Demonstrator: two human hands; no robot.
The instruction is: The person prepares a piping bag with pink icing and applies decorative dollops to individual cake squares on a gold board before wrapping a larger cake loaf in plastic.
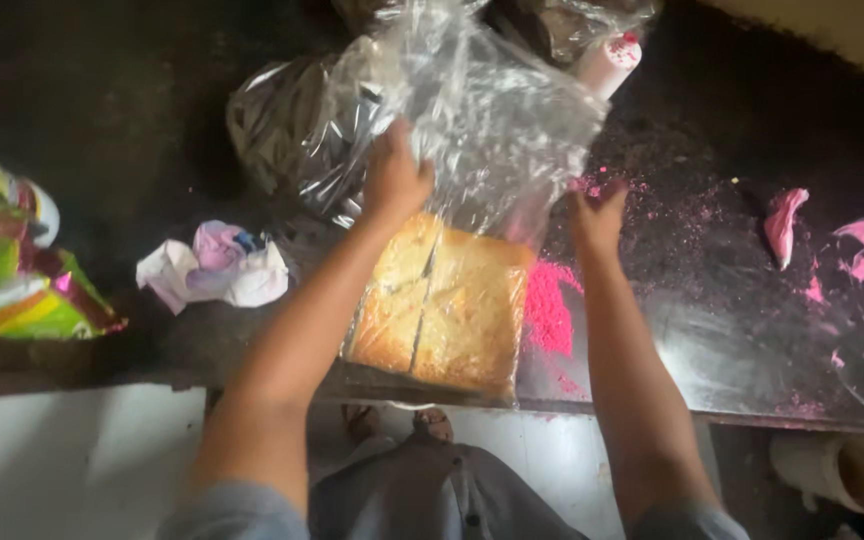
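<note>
Both your hands, left hand (395,180) and right hand (597,215), pinch the thin, slippery plastic bag (472,110) above soft, crumbly bread slices (442,305), so support it underneath.

Your left hand (394,180) pinches the clear plastic bag (472,110) at its crumpled upper part, while your right hand (597,215) meets the bag's right edge, fingers smeared with pink. Inside the bag, a slab of toasted bread (442,305) cut into pieces lies flat on the dark table (712,330), near its front edge. A heap of pink powder (549,305) sits just beside the bread, between your forearms, and more pink dust is scattered to the right. A crumpled white wrapper (217,268) lies left of your left arm, and colourful packets (12,270) crowd the far left. A white cup (837,472) stands on the floor below.
</note>
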